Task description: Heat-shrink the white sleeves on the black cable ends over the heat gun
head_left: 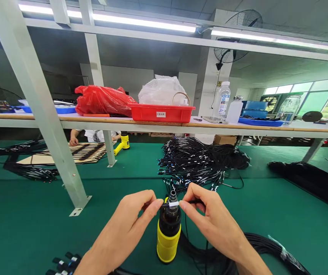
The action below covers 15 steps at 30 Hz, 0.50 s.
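Note:
Between thumb and fingers, my left hand pinches a thin black cable. On the other side my right hand pinches the same cable, which runs level between the two. A short white sleeve sits on the cable close to my right fingertips. Just behind and below it stands a yellow and black heat gun, upright with its metal nozzle pointing up. Whether the sleeve touches the nozzle I cannot tell.
A large bundle of black cables with white-marked ends lies beyond the heat gun. More cables lie at front right. A shelf post stands at left. Above, the shelf carries a red bin. Another person's hand shows across the table.

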{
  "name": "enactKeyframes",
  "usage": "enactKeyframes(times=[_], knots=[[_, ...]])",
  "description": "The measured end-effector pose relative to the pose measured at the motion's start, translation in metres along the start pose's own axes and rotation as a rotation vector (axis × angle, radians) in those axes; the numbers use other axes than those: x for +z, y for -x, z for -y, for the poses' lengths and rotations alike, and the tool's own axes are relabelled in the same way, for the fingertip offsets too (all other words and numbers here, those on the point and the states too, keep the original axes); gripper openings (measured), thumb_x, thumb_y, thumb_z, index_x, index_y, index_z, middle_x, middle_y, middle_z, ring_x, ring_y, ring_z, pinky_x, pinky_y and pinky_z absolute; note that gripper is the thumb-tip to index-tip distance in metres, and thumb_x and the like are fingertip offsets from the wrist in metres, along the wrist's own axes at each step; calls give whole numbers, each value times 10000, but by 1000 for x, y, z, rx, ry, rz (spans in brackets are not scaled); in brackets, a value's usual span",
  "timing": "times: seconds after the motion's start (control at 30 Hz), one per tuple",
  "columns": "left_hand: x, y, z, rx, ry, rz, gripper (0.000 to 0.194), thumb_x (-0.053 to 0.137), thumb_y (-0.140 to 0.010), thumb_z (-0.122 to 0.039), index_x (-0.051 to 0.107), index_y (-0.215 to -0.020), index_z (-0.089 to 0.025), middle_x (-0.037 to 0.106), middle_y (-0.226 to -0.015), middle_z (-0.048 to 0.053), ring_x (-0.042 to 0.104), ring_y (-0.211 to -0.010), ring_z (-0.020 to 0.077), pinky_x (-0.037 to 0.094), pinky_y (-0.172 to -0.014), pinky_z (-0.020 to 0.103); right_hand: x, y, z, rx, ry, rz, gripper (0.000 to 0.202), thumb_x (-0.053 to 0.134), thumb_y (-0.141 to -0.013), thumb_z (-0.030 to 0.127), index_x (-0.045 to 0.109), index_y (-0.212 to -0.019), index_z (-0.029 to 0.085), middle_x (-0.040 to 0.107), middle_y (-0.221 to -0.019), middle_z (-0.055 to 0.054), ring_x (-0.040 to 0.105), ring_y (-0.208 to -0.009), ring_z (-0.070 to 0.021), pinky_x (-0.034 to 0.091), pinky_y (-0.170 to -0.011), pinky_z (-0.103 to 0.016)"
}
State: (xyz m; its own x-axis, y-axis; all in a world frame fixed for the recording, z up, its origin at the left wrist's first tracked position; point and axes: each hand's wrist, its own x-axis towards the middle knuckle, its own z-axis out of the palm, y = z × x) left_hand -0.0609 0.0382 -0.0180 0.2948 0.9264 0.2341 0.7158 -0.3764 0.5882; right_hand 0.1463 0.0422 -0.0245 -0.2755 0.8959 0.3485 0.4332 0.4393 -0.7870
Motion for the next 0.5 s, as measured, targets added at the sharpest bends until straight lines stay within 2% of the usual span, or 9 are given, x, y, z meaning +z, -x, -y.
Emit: enactKeyframes(times=[0.2, 0.37, 0.5], knots=[[5, -8, 1, -27, 112, 30, 440, 308, -968, -520, 409, -670, -212, 382, -648, -54, 337, -615, 128, 286, -557, 250, -2, -6, -5, -10, 17, -26, 209, 501, -920, 257, 487, -718, 205, 505, -677, 34, 436, -627, -117, 354, -572, -237], [2, -11, -2, -26, 195, 33, 400, 359, -958, -520, 455, -720, -213, 416, -661, -60, 339, -613, 123, 275, -546, 239, -4, -8, -6, -11, 44, -43, 222, 497, -923, 261, 480, -709, 206, 480, -656, 41, 401, -604, -113, 307, -535, -242], [3, -13, 0, -36, 193, 16, 402, 353, -961, -517, 424, -706, -216, 390, -653, -63, 322, -602, 122, 271, -539, 241, -5, -10, -6, -11, 27, -27, 224, 495, -925, 256, 479, -708, 205, 481, -658, 44, 393, -606, -111, 299, -531, -242]])
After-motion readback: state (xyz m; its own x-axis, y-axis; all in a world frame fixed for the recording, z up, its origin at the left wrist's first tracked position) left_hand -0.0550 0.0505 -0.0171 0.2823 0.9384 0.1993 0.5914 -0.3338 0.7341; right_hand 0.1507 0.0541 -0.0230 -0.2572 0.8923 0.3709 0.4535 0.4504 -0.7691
